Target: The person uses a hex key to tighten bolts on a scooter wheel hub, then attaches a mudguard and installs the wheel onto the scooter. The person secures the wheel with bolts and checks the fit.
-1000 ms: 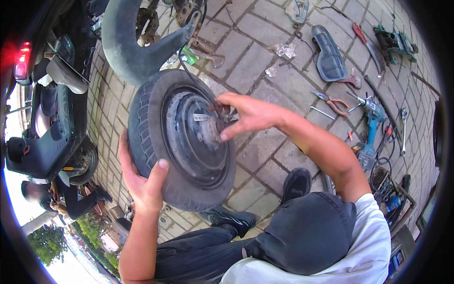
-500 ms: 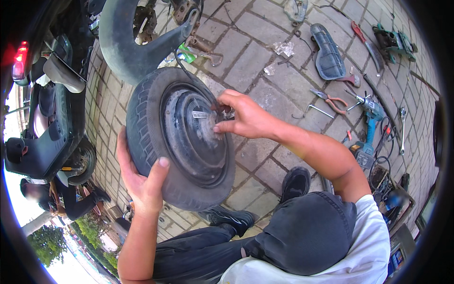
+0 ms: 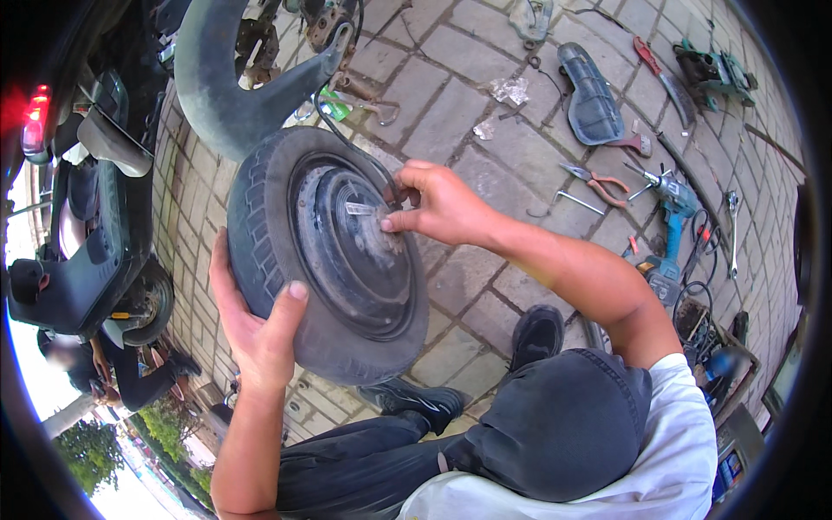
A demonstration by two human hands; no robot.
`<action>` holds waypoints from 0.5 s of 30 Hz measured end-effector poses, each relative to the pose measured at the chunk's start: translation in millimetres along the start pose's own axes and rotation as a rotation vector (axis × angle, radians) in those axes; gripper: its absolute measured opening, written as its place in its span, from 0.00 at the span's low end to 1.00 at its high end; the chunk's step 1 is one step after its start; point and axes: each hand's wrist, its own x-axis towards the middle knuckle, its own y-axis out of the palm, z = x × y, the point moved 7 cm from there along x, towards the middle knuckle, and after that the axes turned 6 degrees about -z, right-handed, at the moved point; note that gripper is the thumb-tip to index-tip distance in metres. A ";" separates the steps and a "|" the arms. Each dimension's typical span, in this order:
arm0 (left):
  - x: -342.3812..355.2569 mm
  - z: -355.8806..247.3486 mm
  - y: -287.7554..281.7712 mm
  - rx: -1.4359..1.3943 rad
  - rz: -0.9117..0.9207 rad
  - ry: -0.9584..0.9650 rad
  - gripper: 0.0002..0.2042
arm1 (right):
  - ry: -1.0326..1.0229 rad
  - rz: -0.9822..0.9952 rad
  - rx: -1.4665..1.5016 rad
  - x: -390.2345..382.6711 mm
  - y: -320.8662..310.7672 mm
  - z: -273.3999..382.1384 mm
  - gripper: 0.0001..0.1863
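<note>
In the head view, the wheel [image 3: 347,269] fills the left of centre, tilted so that its hub [image 3: 351,282] faces up and to the right. Your left hand [image 3: 257,342] clasps the tyre at its lower left, thumb and fingers spread wide; that hold is unchanged over the last second.

What has changed is your right hand [image 3: 446,208], near the middle of the frame. Its thumb has slid up and left, from the axle area onto the hub face, just beside the pale label [image 3: 360,209]. The gap between thumb and forefinger is narrow now. The other fingers curl out of sight around the axle, so I cannot tell what they hold. For the work in hand, this looks like a shift of grip at the axle, with your left hand steadying the wheel.

The dark cable [image 3: 322,115] runs from that spot toward the curved black guard [image 3: 204,78] at upper left. Toward the right lie the pliers [image 3: 607,186], the blue drill [image 3: 679,204] and a spanner [image 3: 734,234], all well apart from both hands.
</note>
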 end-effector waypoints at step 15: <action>-15.0 26.2 -20.6 -0.015 -0.020 0.026 0.51 | 0.056 0.219 -0.269 -21.1 24.0 8.6 0.26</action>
